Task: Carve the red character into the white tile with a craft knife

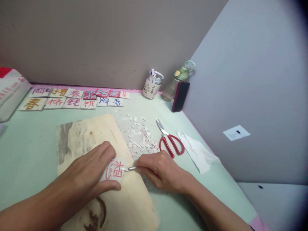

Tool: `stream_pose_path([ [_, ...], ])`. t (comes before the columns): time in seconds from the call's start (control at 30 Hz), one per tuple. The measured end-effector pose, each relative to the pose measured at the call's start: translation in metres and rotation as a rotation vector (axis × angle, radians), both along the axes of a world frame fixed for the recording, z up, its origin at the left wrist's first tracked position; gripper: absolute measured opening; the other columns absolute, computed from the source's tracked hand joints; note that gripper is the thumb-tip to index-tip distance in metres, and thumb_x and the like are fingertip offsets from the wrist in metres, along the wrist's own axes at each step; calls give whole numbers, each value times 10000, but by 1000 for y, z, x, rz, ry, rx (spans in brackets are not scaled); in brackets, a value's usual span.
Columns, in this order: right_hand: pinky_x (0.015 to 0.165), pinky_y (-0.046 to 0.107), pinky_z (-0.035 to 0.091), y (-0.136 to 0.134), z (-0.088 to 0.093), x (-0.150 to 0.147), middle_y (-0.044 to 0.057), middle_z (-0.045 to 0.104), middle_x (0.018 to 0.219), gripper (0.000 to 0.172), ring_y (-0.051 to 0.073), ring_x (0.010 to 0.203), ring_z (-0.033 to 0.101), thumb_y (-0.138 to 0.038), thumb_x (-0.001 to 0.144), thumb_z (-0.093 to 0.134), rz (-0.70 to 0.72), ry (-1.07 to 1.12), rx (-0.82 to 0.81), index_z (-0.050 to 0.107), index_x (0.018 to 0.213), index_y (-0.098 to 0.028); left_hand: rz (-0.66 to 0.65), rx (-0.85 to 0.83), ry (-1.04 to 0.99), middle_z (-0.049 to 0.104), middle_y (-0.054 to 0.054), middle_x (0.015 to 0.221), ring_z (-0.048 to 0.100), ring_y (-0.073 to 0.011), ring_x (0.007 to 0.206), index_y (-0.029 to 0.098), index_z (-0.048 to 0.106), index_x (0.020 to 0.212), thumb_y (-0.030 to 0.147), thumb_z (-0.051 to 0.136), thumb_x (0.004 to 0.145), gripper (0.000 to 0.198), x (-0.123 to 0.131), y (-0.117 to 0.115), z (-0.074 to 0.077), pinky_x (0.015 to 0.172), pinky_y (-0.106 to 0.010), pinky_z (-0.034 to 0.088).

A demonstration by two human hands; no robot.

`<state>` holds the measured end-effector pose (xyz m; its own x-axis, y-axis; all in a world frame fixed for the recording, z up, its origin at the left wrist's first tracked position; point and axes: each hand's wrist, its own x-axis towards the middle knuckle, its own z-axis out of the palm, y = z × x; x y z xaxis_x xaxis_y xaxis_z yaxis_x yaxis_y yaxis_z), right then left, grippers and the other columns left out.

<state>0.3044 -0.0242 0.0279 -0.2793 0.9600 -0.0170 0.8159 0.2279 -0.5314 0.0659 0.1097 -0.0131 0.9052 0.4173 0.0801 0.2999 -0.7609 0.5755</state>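
My left hand (103, 170) grips a small white tile (118, 175) bearing red painted characters, thumb along its near edge and fingers over the far side. Underneath lies a wooden board (130, 205) with dark stains. In my right hand (161, 170) is a slim craft knife (132, 168) with a silver collar, held like a pen. Its blade tip meets the tile's right edge beside the red strokes. Most of the knife's handle is hidden by my fingers. White and red shavings (141, 138) lie scattered past the board's right edge.
Red-handled scissors (171, 144) and a crumpled tissue (199, 154) lie right of the shavings. Behind stand a can of pens (151, 88), a green-lidded bottle (169, 88) and a phone (181, 97). Two rows of painted tiles (72, 103) line the back left, near a white bag (12, 96).
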Motion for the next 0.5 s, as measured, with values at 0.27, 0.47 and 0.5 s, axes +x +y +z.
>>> stream_pose_path([
  [0.27, 675, 263, 429, 5, 1, 7, 25, 694, 855, 207, 147, 741, 605, -240, 1080, 492, 64, 54, -31, 678, 1009, -184, 1, -5, 35, 542, -5, 1025, 535, -229, 913, 247, 515, 1052, 330, 778, 878, 326, 2, -3, 6, 759, -342, 417],
  [0.47, 689, 266, 437, 5, 2, 8, 26, 698, 870, 204, 148, 763, 622, -243, 1088, 490, 78, 50, -43, 679, 1035, -189, 6, -4, 12, 567, -2, 1023, 558, -229, 919, 253, 538, 1040, 338, 801, 852, 334, 4, -2, 10, 757, -329, 434],
  [0.5, 686, 265, 435, 5, 3, 7, 26, 695, 867, 206, 147, 763, 622, -245, 1089, 491, 78, 52, -43, 680, 1035, -187, 7, -9, 7, 570, 0, 1017, 562, -226, 913, 252, 548, 1028, 344, 806, 846, 329, 4, -2, 10, 757, -324, 438],
])
